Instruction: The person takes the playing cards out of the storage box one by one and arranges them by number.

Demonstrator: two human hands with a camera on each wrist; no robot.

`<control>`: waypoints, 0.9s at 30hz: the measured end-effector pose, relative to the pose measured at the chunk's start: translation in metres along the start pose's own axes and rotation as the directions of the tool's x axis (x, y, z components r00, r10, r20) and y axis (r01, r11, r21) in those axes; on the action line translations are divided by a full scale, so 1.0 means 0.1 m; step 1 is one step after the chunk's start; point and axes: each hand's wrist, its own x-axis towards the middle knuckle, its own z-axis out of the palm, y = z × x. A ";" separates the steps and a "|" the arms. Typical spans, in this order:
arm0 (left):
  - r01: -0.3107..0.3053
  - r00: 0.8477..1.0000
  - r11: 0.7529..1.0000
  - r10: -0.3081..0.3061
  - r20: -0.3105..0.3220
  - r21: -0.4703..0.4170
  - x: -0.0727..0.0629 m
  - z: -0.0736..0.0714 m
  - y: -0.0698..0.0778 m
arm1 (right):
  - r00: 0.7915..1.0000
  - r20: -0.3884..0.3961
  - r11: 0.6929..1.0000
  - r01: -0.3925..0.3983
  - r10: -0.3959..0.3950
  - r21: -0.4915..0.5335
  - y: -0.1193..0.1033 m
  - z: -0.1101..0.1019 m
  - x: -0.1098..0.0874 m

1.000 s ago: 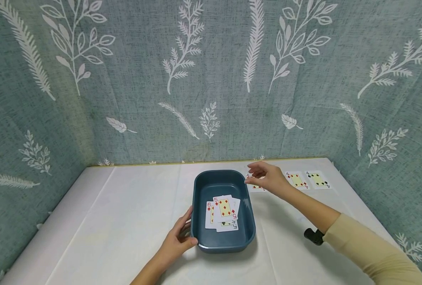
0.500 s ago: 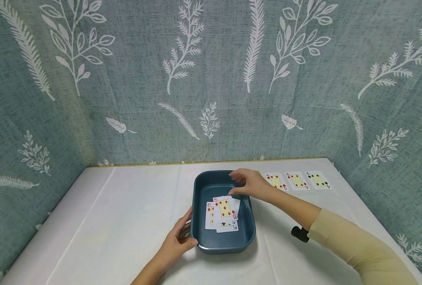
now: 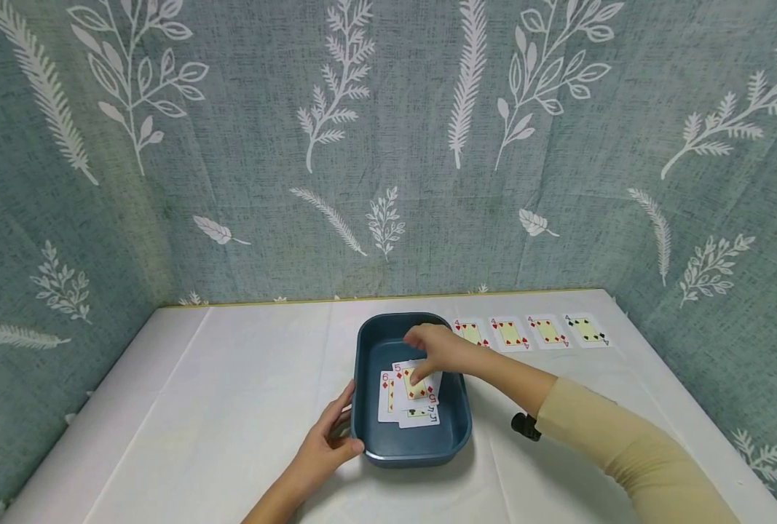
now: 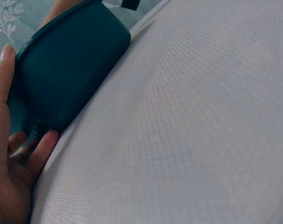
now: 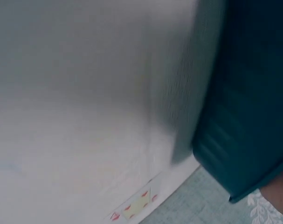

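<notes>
A dark teal tray (image 3: 454, 429) with raised sides stands on the white table, several playing cards inside. The five of diamonds (image 3: 404, 393) lies uppermost, partly over the six of diamonds (image 3: 384, 404) and a black-suited card (image 3: 421, 420). At the tray's near left corner, my left hand (image 3: 322, 445) holds it, thumb at the rim and fingers along the outer wall. Over the tray hovers my right hand (image 3: 440, 351), thumb and fingers apart with nothing between them. Its thumb overlaps the five of diamonds in the head view. In the right wrist view, only a sliver of this hand (image 5: 279, 193) shows.
Along the table's back right edge lies a row of fours: two with red hearts (image 3: 470, 333), (image 3: 510, 333) beside a four of diamonds (image 3: 548, 332) and a black-suited four (image 3: 586, 331). A patterned cloth wall (image 3: 263, 218) rises behind the table.
My right hand has moved left and nearer, from over the leftmost four to above the cards in the tray. The four it covered now shows. My left hand has stayed on the tray.
</notes>
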 end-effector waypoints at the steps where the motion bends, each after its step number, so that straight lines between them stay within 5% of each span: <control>1: -0.002 1.000 1.000 0.002 0.001 0.000 0.00 0.00 0.00 | 1.000 0.015 1.000 -0.015 0.015 -0.020 -0.01 0.02 0.01; 13: 0.009 1.000 1.000 -0.009 0.006 -0.007 -0.01 0.00 0.01 | 0.975 0.103 0.927 -0.152 0.198 -0.343 -0.11 0.17 0.13; 19: 0.001 1.000 1.000 -0.001 0.010 -0.011 -0.02 0.00 0.01 | 0.967 0.096 0.915 -0.189 0.237 -0.357 -0.13 0.19 0.14; 27: 0.013 1.000 1.000 -0.013 0.003 0.006 -0.01 -0.01 0.02 | 0.975 0.073 0.941 -0.180 0.209 -0.285 -0.13 0.28 0.18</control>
